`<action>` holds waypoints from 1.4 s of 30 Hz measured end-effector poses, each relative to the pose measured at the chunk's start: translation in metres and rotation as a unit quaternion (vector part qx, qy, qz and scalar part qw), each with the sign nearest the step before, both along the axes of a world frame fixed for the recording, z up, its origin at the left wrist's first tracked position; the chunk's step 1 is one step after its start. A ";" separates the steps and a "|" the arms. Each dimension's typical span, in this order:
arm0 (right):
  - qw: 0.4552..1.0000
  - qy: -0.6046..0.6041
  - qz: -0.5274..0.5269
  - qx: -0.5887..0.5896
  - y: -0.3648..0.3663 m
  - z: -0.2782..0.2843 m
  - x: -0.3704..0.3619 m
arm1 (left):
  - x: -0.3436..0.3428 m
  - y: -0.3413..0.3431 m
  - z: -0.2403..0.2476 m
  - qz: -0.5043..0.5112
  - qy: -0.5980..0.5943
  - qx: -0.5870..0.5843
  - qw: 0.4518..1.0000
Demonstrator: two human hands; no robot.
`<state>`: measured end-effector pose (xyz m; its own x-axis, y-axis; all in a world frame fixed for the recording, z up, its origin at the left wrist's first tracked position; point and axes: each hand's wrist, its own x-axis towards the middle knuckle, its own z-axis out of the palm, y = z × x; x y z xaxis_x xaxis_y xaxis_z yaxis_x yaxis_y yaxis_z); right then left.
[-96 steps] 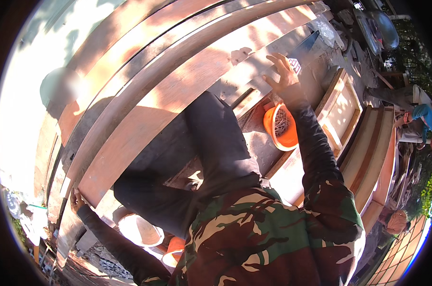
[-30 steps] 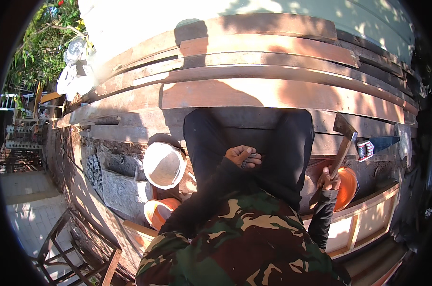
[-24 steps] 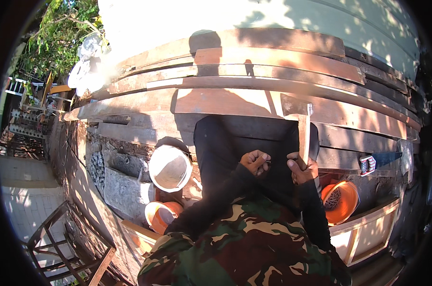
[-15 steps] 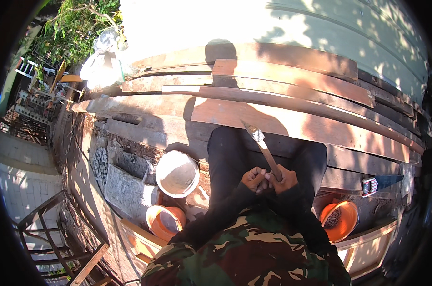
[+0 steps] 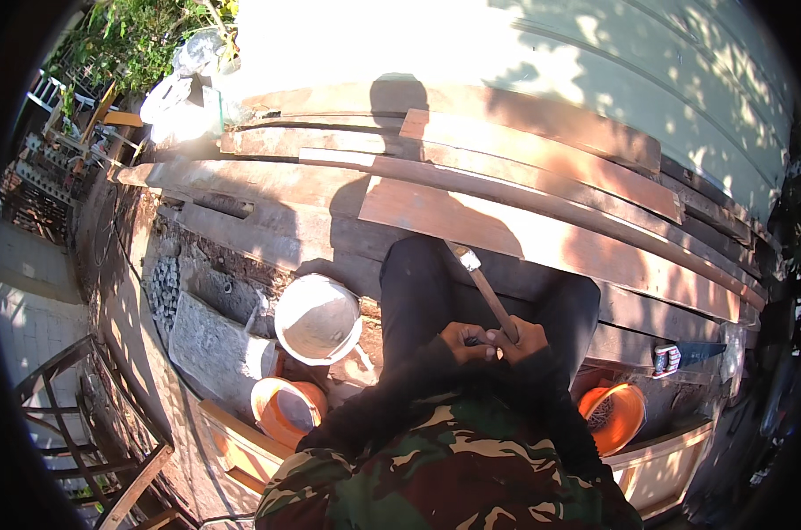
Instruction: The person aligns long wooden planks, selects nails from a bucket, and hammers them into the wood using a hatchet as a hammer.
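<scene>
I am sitting with dark trousers and a camouflage jacket, my knees toward a stack of reddish wooden planks [image 5: 542, 238]. A hammer [image 5: 484, 287] with a wooden handle points up and to the left from my lap, its metal head over my left thigh. My right hand [image 5: 522, 339] is closed around the lower end of the handle. Touching it from the left, my left hand [image 5: 462, 340] is curled against the same handle end. Both hands meet between my thighs.
A white bucket [image 5: 317, 320] stands left of my leg, an orange bucket [image 5: 284, 409] below it. Another orange bucket [image 5: 614, 415] with small dark bits sits at the right, in a wooden crate [image 5: 661, 464]. A handsaw [image 5: 687, 357] lies on the planks at right. A grey slab [image 5: 208, 340] lies at left.
My right hand lifted the hammer out of the right orange bucket and brought it to my lap. My left hand joined it on the handle, and the view swung leftward.
</scene>
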<state>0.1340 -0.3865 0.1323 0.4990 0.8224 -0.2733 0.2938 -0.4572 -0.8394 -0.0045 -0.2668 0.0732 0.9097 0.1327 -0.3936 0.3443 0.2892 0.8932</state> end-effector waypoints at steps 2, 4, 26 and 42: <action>1.000 -0.019 0.011 -0.004 0.005 -0.003 -0.001 | 0.000 0.003 0.004 0.021 -0.032 -0.019 0.999; 0.998 -0.053 0.023 0.001 0.013 -0.007 0.001 | -0.001 0.011 0.008 0.054 -0.066 -0.031 0.996; 0.947 -0.318 0.046 -0.017 0.092 -0.049 0.185 | -0.003 0.305 -0.037 0.522 -0.004 0.121 0.844; 0.949 -0.272 0.138 -0.084 0.111 -0.048 0.205 | 0.038 0.311 -0.028 0.384 0.104 0.371 0.839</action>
<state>0.3393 -0.2759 0.0847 0.3752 0.9103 -0.1751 0.7911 -0.4129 -0.4513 0.0334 0.0438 0.0450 0.3654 0.9271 -0.0832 0.4810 -0.1116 0.8696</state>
